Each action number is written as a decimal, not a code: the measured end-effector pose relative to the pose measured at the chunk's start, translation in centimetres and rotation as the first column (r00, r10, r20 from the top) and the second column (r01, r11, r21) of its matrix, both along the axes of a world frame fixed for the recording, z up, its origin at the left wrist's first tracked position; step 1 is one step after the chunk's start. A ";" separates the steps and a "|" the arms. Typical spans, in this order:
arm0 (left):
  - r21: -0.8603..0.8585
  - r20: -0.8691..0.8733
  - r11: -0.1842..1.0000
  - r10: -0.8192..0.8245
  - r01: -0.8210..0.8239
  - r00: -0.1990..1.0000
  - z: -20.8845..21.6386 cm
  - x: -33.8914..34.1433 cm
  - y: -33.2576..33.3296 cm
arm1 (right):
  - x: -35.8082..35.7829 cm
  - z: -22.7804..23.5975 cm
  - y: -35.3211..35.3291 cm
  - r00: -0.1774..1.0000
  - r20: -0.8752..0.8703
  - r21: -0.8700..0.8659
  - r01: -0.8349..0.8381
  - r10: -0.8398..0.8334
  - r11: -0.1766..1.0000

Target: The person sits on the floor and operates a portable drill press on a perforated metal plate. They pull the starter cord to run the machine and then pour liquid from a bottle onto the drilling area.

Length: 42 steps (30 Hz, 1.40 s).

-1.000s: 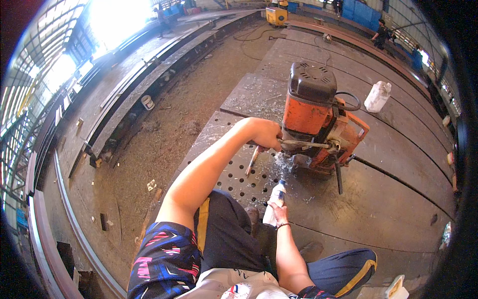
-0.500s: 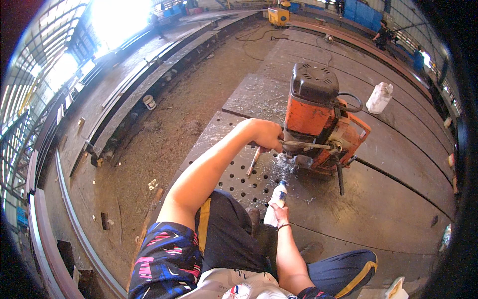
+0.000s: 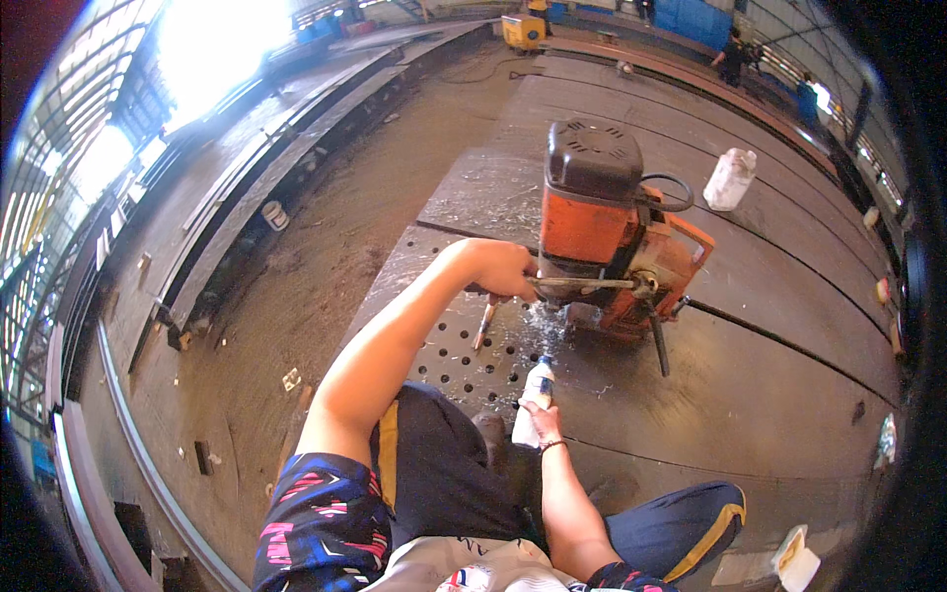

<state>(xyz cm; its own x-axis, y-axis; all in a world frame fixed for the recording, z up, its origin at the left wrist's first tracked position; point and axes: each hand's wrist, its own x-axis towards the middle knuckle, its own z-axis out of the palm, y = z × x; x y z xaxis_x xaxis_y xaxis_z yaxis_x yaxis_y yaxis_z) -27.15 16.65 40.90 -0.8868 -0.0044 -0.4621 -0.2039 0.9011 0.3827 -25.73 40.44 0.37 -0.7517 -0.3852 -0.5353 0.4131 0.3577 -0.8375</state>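
An orange magnetic drill with a black motor housing [image 3: 592, 212] stands upright on a steel plate with rows of holes [image 3: 459, 373]. My left hand [image 3: 505, 268] reaches across from the left and is closed around the end of the drill's lever handle [image 3: 592, 283]. Just below that hand is a brush [image 3: 484, 326], bristles down; whether the fingers also hold it, I cannot tell. My right hand [image 3: 541, 422] grips a plastic bottle [image 3: 534, 395] of whitish liquid, its top tilted toward the drill. Silvery metal shavings [image 3: 548, 321] lie around the drill's foot.
A white plastic jug [image 3: 730, 180] stands on the steel table right of the drill. A black hose [image 3: 681, 190] loops from its housing. Off to the left are a white bucket [image 3: 275, 215] and long steel beams [image 3: 247, 148]. Far back stand a yellow machine [image 3: 523, 33] and a person [image 3: 731, 59].
The whole scene sits a little further left in the view. Both hands keep their holds on the lever handle and the bottle; the drill looks the same.
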 end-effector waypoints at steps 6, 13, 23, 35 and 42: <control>-0.003 0.030 1.000 0.006 -0.006 1.000 -1.0 0.2 -0.8 | 0.7 0.0 -0.4 0.995 0.094 -0.007 -0.013 0.014 1.000; -0.009 0.010 1.000 -0.014 0.014 1.000 -0.4 -0.4 -0.2 | 0.0 0.8 0.0 1.000 0.018 0.054 -0.019 0.018 0.998; -0.010 0.040 1.000 0.018 -0.017 0.999 -0.9 -0.8 -0.4 | -0.1 0.8 0.0 0.997 0.068 -0.032 0.024 -0.022 0.999; 0.016 0.038 1.000 0.017 -0.018 0.999 -1.2 -0.3 -0.8 | 0.1 0.7 0.0 0.993 0.112 0.011 -0.025 0.024 1.000; 0.008 0.028 1.000 -0.003 0.003 1.000 -1.0 -0.4 -0.5 | -0.2 2.2 0.0 0.995 0.089 0.041 -0.049 0.045 0.998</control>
